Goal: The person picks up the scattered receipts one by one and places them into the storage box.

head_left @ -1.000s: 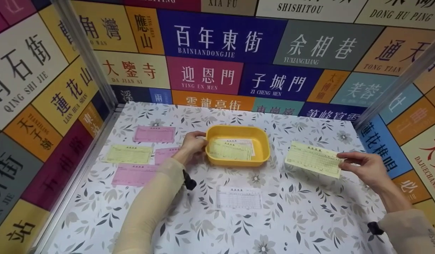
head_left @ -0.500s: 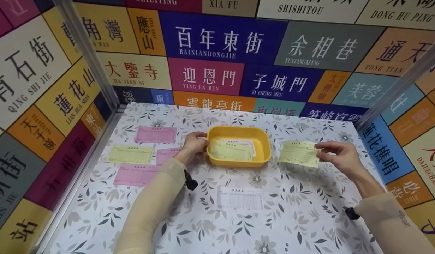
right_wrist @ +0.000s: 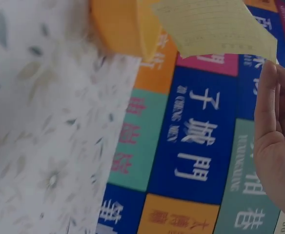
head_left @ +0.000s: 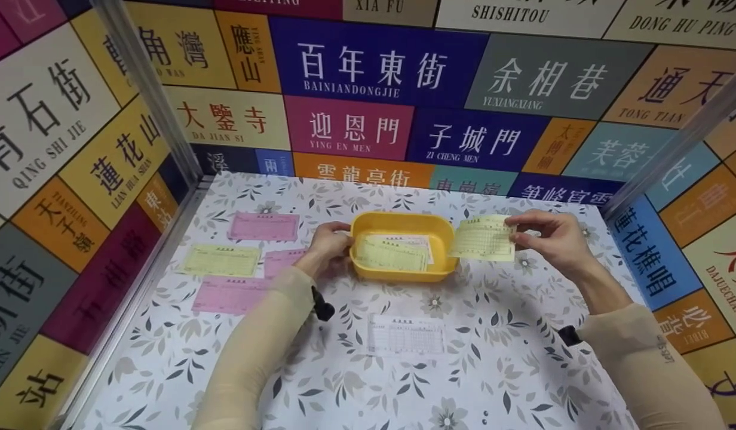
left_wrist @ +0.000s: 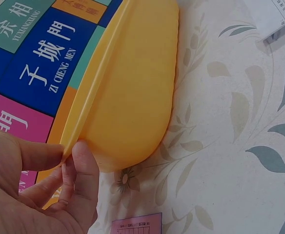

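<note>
My left hand [head_left: 331, 246] pinches the left rim of a yellow plastic basin [head_left: 404, 276]; in the left wrist view thumb and fingers [left_wrist: 85, 168] close on that rim. Inside the basin lie a yellow printed slip [head_left: 392, 255] and, partly under it, a paler pinkish slip [head_left: 423, 241]. Between thumb and fingertips my right hand [head_left: 550, 236] holds another yellow printed slip [head_left: 483, 240] by its right edge. This slip bends a little, and its left end overlaps the basin's right rim in the head view. The right wrist view shows the slip's corner between the fingers.
Left of the basin lie a yellow slip [head_left: 221, 261] and several pink slips [head_left: 263, 227], one partly behind my left arm. A white printed slip [head_left: 406, 335] lies in front of the basin on the floral tablecloth [head_left: 487, 370]. Sign-covered panels [head_left: 380, 65] enclose the table's back and sides.
My right hand has moved left and away from me, carrying the yellow slip from the table's right side to the basin's right rim. The left hand keeps its grip on the basin.
</note>
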The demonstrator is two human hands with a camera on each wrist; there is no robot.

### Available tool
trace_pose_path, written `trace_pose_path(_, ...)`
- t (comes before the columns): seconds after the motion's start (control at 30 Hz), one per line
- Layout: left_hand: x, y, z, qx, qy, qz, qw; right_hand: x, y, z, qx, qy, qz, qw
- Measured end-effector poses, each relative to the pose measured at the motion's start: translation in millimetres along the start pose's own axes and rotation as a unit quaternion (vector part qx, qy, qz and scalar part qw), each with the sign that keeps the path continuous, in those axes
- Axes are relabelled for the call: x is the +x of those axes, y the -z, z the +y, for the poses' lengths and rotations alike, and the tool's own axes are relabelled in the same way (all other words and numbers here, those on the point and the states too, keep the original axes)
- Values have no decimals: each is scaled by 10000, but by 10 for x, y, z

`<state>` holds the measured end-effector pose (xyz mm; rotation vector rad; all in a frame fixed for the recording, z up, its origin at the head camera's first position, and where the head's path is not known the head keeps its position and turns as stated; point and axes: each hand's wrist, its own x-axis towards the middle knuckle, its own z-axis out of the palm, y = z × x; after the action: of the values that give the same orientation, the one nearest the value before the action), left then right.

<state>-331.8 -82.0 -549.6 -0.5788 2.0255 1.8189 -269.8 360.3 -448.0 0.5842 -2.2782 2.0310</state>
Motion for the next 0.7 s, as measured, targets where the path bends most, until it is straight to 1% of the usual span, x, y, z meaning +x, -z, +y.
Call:
trace_pose_path(0.07,4,-2,3,37,-16,17,10000,64,-74,40,-22,-203,162,9997)
trace_pose_path(0.17,6,-2,4,77,-25,15,10000,131,-152,226,-369,-826,458,9949)
trace_pose_path(0.27,1,6,4,75,8,-23,10000,148,-202,490,-863,-1471,609,9835)
trace_pose_path(0.33,-4,13,4,81,30,-69,9999,140,-235,648,-1174,-1754,629,9755)
trace_pose_path(0.4,-8,20,4,80,16,-111,9999,131,-272,771,-1430,-1910,605,9692)
trace_pose_path(0.5,-13,28,0,37,-15,-137,9999,141,-338,877,-1645,-1996,609,9641)
trace_pose_path(0.6,-12,28,-12,-33,-104,-144,9998,183,-399,904,-1748,-1984,617,9624)
trace_pose_path(0.7,-2,24,-23,-100,-275,-145,9995,249,-464,872,-1727,-1923,620,9640)
